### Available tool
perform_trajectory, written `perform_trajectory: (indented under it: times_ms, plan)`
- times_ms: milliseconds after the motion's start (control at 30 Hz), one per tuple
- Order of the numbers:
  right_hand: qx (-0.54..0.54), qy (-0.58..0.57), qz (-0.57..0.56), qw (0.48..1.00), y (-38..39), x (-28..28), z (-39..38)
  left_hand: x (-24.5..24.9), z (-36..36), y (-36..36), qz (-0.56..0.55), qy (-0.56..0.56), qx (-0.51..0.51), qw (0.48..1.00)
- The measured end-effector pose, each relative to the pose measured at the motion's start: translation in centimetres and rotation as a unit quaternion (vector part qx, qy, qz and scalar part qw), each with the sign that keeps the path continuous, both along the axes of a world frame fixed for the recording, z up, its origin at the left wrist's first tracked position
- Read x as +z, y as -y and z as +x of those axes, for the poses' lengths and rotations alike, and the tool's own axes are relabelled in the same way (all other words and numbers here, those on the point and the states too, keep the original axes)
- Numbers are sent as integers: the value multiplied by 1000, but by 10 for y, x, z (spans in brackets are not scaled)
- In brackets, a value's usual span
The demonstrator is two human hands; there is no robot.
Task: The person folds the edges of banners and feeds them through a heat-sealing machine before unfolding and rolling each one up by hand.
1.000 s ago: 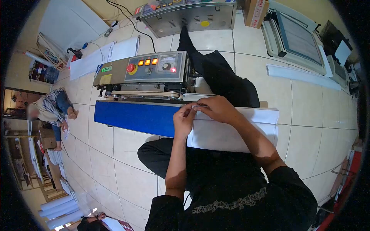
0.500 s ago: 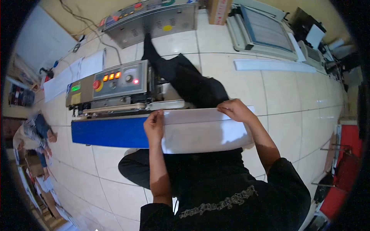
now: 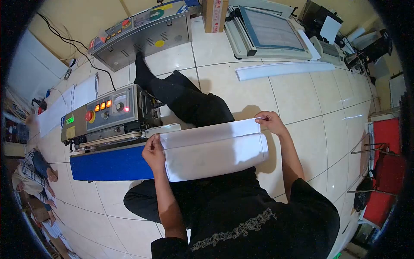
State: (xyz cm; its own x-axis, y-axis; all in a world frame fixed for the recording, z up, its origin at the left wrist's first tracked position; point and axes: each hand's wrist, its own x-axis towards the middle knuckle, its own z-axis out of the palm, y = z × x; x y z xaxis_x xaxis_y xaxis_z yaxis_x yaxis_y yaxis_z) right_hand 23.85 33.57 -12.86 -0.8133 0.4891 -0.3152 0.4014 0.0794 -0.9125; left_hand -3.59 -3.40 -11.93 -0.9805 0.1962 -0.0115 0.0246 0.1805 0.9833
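Observation:
I hold a flat white bag [image 3: 211,156], stretched out in front of me with a crease running along its upper part. My left hand [image 3: 154,152] pinches its upper left corner, close to the sealing machine. At the upper right corner, the fingers of my right hand [image 3: 270,122] are closed on the edge. The band sealing machine [image 3: 113,111] stands to the left, with lit orange switches, a red knob and a green display. Its blue conveyor belt [image 3: 111,165] runs up to my left hand, and the bag's left edge lies beside the belt's end.
My outstretched leg [image 3: 185,95] lies behind the bag. A metal machine [image 3: 142,36], a cardboard box [image 3: 214,16] and a framed device [image 3: 271,30] stand at the back. A long white strip [image 3: 284,70] lies on the tiles. Another person [image 3: 36,172] sits at far left; red chairs [image 3: 384,168] stand right.
The camera view has shifted, so the machines appear further left. My right hand has moved to the bag's right corner, and the bag now tilts upward to the right. Both hands keep hold.

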Motion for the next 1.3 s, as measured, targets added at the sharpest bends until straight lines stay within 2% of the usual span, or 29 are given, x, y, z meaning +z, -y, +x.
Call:
perform_trajectory:
  times_ms: [33,67,133,367,467,533,600,667,733,800,833,867,933,1000,1100,1133,1167,1200,1267,1300]
  plan:
    - [-51,-12,1,999,6,-2,1,3,2,-2,4,-2,11,1000]
    - [-51,-11,0,999,9,-4,3,4,4,-4,3,-1,11,1000]
    - [-128,-55,-60,988,17,-3,4,4,6,-6,29,-6,28,999]
    - [-219,-119,-61,966,36,-14,-2,-4,7,-5,51,-13,44,998]
    - [-243,-124,-57,960,38,-22,-2,-11,6,2,64,35,36,997]
    - [-277,-90,-88,952,35,-33,-1,-13,3,0,-15,-83,43,995]
    - [-276,-80,-81,955,35,-40,1,-7,5,-1,-33,-60,50,996]
    - [-303,-78,-127,941,39,-44,2,-8,3,-3,-17,-49,56,997]
    - [-304,-80,-163,935,46,-32,2,3,2,-10,-55,-81,58,993]
    - [-310,-78,-193,928,49,-29,4,2,0,-12,-44,-31,55,997]
    - [-317,-88,-227,917,49,-30,4,4,-1,-16,-108,-48,81,990]
    - [-326,-98,-260,904,49,-31,5,5,0,-16,-109,-50,86,989]
    - [-332,-90,-263,901,52,-19,-2,16,0,-18,-174,-145,57,972]
    - [-373,-97,-283,878,58,-8,-10,21,5,-17,-193,-160,55,967]
    - [-374,-112,-270,880,54,-14,-11,12,7,-9,-214,-173,48,960]
    - [-372,-115,-270,881,50,-14,-11,7,5,-4,-104,-59,51,992]
    - [-350,-124,-249,894,45,-14,-9,1,3,1,10,56,51,997]
    - [-328,-134,-227,907,45,-10,-11,-1,0,3,11,54,52,997]
    - [-346,-107,-212,908,42,0,-17,-6,-6,8,232,165,85,955]
    - [-325,-104,-200,919,39,1,-19,-9,-10,10,234,166,84,954]
